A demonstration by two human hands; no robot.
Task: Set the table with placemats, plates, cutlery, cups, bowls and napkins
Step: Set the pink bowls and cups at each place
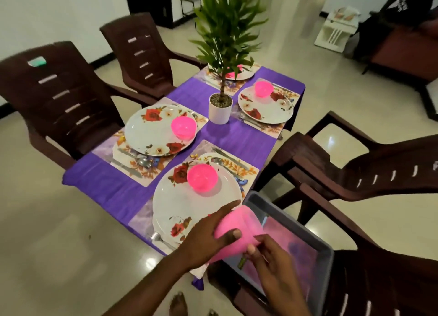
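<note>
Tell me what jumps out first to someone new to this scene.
The purple cloth and the pink bowls, one on each flowered plate, like the near bowl on the near plate. A tall plant in a white pot stands mid-table. At the near edge both hands, left hand and right hand, hold a pink cup above a grey bin.

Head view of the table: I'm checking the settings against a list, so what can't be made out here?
- Far plate: head view, plant leaves cover most of it.
- Pink cups: blurred, gripped by left hand and right hand; count unclear.
- Grey bin: contents a blurred pink smear.
</note>
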